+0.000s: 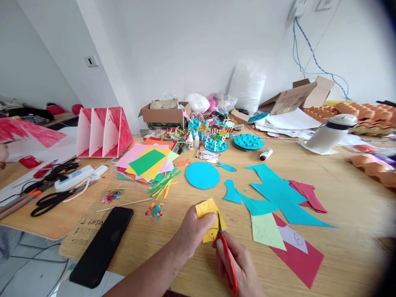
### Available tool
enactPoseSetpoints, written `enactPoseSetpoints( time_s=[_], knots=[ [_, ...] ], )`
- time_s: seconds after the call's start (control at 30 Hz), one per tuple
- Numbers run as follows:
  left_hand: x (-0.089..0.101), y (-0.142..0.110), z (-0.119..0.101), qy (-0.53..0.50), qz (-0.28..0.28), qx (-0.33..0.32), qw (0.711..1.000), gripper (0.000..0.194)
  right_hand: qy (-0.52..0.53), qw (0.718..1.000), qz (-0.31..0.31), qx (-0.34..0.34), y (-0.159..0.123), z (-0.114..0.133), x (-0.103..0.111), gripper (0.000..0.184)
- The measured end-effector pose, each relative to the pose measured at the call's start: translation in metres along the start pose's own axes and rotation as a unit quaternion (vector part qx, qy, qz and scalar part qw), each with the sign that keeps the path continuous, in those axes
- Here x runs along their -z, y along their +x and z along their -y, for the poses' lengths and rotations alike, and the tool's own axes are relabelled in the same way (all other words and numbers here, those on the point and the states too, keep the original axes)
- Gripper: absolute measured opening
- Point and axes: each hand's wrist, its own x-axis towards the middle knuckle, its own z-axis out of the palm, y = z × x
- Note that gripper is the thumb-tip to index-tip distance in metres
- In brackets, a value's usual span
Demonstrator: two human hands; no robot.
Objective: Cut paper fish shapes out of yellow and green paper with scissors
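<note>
My left hand [195,231] is closed on a small yellow paper piece [208,208] with a pencil outline drawn on it, held just above the wooden table [346,206]. My right hand [239,264] grips red-handled scissors [228,258]. Their blades point up into the yellow paper beside my left fingers. Both hands are at the table's near edge.
A black phone [103,245] lies at the near left, black scissors [51,201] farther left. Turquoise paper scraps [278,194], a turquoise disc [202,175], red paper [297,258] and light green paper [266,231] lie ahead and right. Stacked coloured sheets [148,163], glue bottles [189,141] and boxes [165,114] crowd the back.
</note>
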Motion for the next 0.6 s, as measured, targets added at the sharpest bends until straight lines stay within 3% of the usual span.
enactPoseSetpoints(
  time_s=[0.2, 0.6],
  knots=[
    [0.0033, 0.0020, 0.0027, 0.010, 0.009, 0.001, 1.000, 0.011, -0.033, 0.999, -0.012, 0.027, 0.0008, -0.0029, 0.0008, 0.040],
    [0.0046, 0.0052, 0.0046, 0.027, 0.015, 0.005, 1.000, 0.010, -0.024, 0.999, -0.009, 0.019, 0.0028, -0.0102, 0.0025, 0.037]
  ],
)
